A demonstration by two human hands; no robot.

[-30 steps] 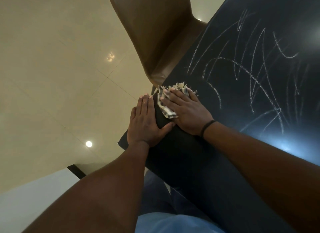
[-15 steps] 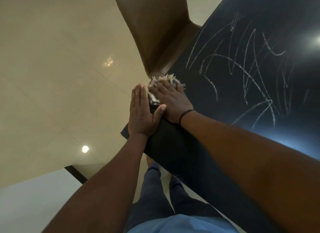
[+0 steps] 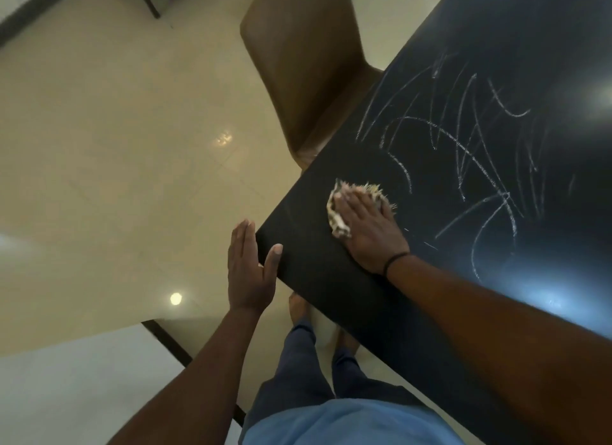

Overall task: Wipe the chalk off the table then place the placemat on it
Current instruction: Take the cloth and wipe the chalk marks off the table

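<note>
My left hand (image 3: pixel 250 272) lies flat, fingers spread, steadying the table (image 3: pixel 318 279) corner. My right hand (image 3: pixel 367 227), its grip flat and open, presses the cloth (image 3: pixel 336 217) down. I should sweep firmly right across the chalk marks (image 3: pixel 463 153). A brown chair (image 3: pixel 298 70) crowds the far edge; no placemat in view.

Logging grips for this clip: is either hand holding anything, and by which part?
The right hand presses a cloth flat on the table, palm covering its middle. The left hand holds nothing, only touching the table's corner.
</note>
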